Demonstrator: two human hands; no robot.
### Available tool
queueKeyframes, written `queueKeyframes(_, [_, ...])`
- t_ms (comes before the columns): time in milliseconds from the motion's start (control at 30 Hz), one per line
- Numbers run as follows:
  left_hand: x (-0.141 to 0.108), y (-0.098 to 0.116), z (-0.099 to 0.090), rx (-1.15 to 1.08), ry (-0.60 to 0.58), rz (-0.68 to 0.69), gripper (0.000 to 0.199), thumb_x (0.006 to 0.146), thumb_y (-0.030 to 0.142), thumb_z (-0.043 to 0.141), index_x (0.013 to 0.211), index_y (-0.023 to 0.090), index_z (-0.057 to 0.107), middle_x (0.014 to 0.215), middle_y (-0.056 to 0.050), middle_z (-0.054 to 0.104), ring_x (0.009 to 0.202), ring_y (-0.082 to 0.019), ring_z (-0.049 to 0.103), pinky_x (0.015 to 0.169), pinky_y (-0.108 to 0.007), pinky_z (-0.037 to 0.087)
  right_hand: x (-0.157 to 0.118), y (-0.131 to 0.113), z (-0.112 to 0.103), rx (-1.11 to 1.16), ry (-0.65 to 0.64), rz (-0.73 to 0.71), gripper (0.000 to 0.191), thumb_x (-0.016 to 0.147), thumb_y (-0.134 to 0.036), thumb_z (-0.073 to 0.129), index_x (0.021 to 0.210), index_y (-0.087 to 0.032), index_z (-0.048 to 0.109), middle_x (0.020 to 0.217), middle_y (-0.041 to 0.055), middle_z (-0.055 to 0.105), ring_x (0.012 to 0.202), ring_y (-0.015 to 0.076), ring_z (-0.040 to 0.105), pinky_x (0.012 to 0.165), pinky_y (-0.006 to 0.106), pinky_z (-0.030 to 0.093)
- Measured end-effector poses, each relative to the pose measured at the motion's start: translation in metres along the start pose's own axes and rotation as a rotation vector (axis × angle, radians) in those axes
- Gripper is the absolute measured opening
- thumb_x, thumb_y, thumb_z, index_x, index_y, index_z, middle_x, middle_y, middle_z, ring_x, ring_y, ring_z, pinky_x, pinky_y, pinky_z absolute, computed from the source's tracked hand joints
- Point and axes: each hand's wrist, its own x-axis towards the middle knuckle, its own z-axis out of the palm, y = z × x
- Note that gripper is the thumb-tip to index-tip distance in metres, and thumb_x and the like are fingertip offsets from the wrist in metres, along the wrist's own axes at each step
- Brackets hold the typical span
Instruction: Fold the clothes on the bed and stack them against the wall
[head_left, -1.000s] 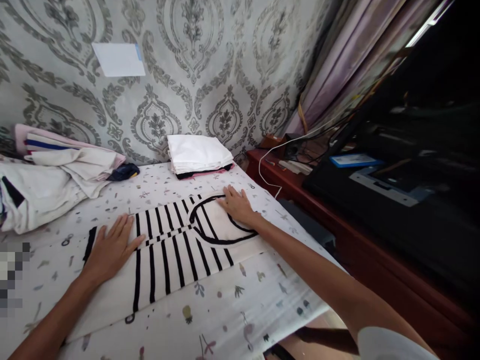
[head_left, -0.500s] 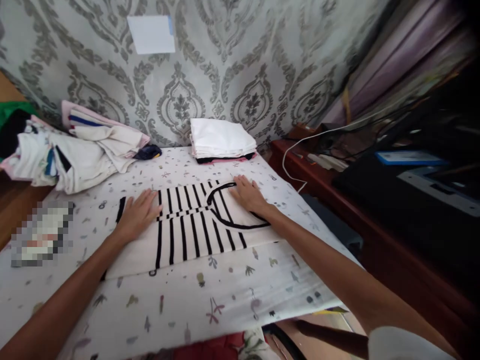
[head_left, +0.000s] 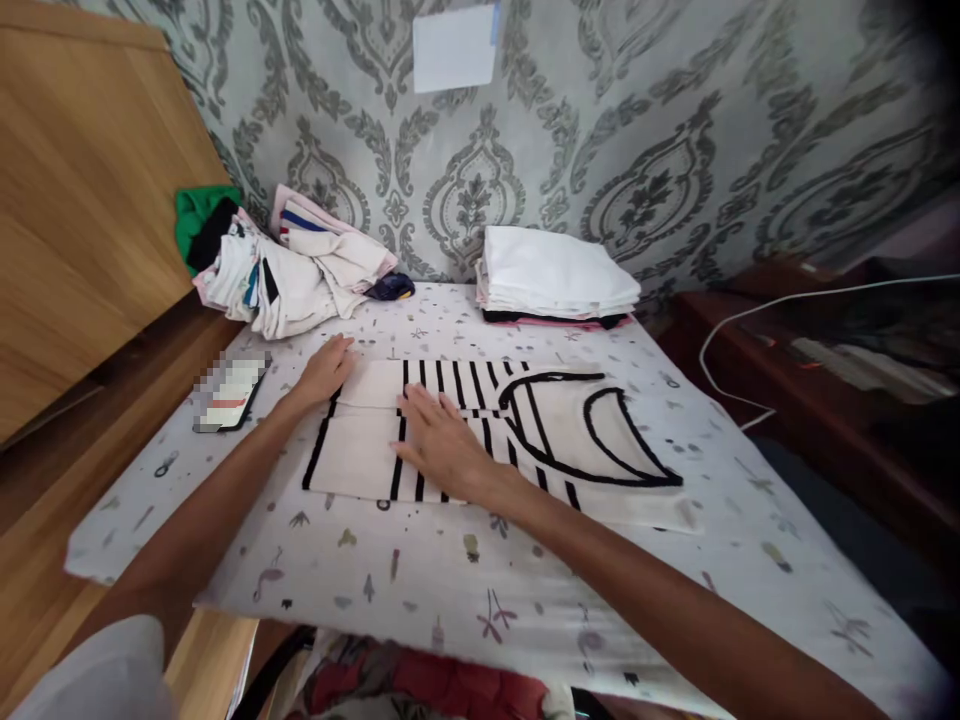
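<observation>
A folded white garment with black stripes and black trim lies flat on the patterned sheet, its curved black neckline toward the right. My right hand rests palm down across its striped middle, fingers spread. At the far left corner, beside the black hem, is my left hand. Its fingers stretch out past the garment's edge, and the thumb is near the hem. Neither hand has cloth visibly gripped in it.
A neat stack of folded clothes stands by the wall. Left of it lies a looser pile of clothes. A phone rests near the sheet's left edge. A wooden panel rises at left; a white cable hangs at right.
The view has swung left. My right hand has slid from the neckline to the striped middle. My left hand has shifted off the garment's surface to its far left corner.
</observation>
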Motion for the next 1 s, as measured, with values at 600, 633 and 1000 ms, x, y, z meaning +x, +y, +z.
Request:
queueKeyframes(600, [-0.007, -0.008, 0.014, 0.140, 0.018, 0.083, 0.050, 0.098, 0.043, 0.033, 0.133, 0.015, 0.056, 0.148, -0.016, 0.053, 0.141, -0.028, 0.042, 0.117, -0.049, 0.030, 0.026, -0.057, 0.037, -0.050, 0.011, -0.116, 0.069, 0.102, -0.050, 0.038, 0.152, -0.003, 0.035, 0.161, 0.0194, 0.030, 0.152, 0.0287, 0.020, 0.125, 0.048, 0.013])
queueKeyframes(633, [-0.007, -0.010, 0.014, 0.138, 0.028, 0.101, 0.051, 0.097, 0.044, 0.032, 0.131, 0.015, 0.057, 0.145, -0.016, 0.055, 0.140, -0.028, 0.044, 0.116, -0.048, 0.031, 0.025, -0.062, 0.037, -0.075, 0.026, -0.126, 0.066, 0.102, -0.048, 0.039, 0.151, -0.004, 0.038, 0.161, 0.0184, 0.032, 0.152, 0.0281, 0.022, 0.125, 0.047, 0.015])
queueKeyframes(1000, [0.001, -0.022, 0.015, 0.138, 0.076, 0.180, 0.056, 0.089, 0.056, 0.030, 0.113, 0.015, 0.058, 0.124, -0.018, 0.067, 0.118, -0.033, 0.061, 0.104, -0.045, 0.045, 0.013, -0.103, 0.037, -0.169, 0.167, -0.245, 0.046, 0.098, -0.046, 0.052, 0.112, -0.004, 0.064, 0.117, 0.0176, 0.063, 0.109, 0.0258, 0.054, 0.091, 0.038, 0.048])
